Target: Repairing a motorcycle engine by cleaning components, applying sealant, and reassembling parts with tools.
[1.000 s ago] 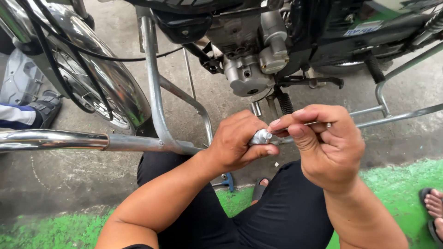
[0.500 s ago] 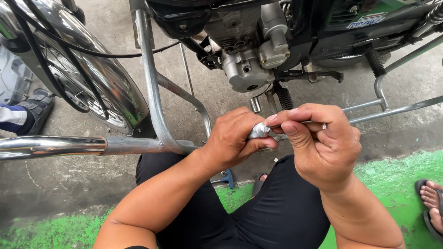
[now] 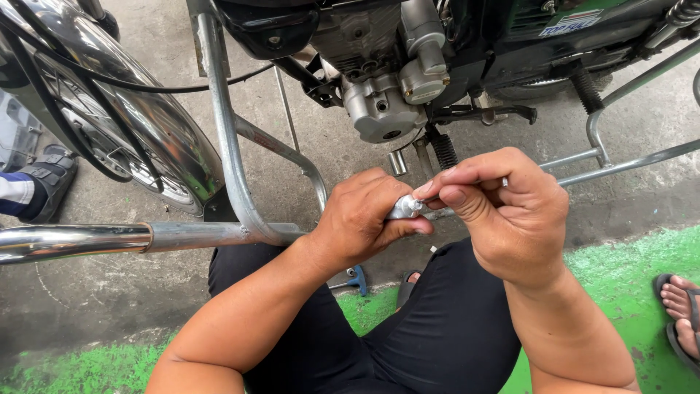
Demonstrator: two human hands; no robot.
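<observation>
My left hand (image 3: 364, 219) is closed around a small silver metal part (image 3: 403, 208), of which only one end shows between thumb and fingers. My right hand (image 3: 503, 211) pinches the tip of that part with thumb and forefinger and also holds a thin metal rod (image 3: 504, 181) that pokes out by the knuckles. Both hands meet above my knees in black trousers (image 3: 437, 335), just in front of the motorcycle engine (image 3: 386, 95).
A chrome tube frame (image 3: 226, 146) runs left and up beside a shiny front mudguard and wheel (image 3: 138, 124). A blue-handled tool (image 3: 354, 277) lies on the concrete between my legs. Another person's sandalled foot (image 3: 682, 306) rests on green paint at right; a shoe (image 3: 47, 182) at left.
The view has shifted slightly and the hands sit a little lower in it. The grip of both hands on the small part is the same.
</observation>
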